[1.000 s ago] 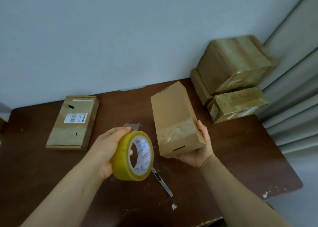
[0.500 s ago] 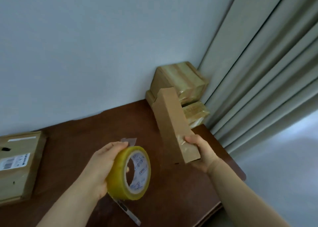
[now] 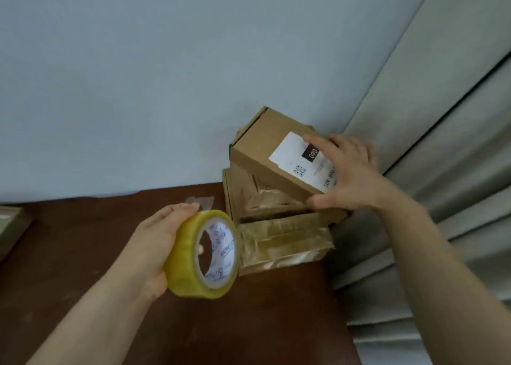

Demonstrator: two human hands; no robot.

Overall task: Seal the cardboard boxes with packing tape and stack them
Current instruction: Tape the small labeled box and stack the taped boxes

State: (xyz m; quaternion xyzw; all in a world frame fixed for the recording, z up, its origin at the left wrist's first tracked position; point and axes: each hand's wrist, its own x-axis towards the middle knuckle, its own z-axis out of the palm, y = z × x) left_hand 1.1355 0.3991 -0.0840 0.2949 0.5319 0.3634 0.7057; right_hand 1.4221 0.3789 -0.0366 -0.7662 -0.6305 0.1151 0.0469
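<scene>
right hand (image 3: 349,176) gripping labelled box (image 3: 272,154) atop taped stack (image 3: 279,234) (tilted), left hand (image 3: 154,243) holding tape roll (image 3: 204,254)

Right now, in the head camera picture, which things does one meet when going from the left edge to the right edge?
In order: brown cardboard box at the left edge → left hand → yellow roll of packing tape → brown cardboard box with white label → right hand → pale grey curtain.
</scene>
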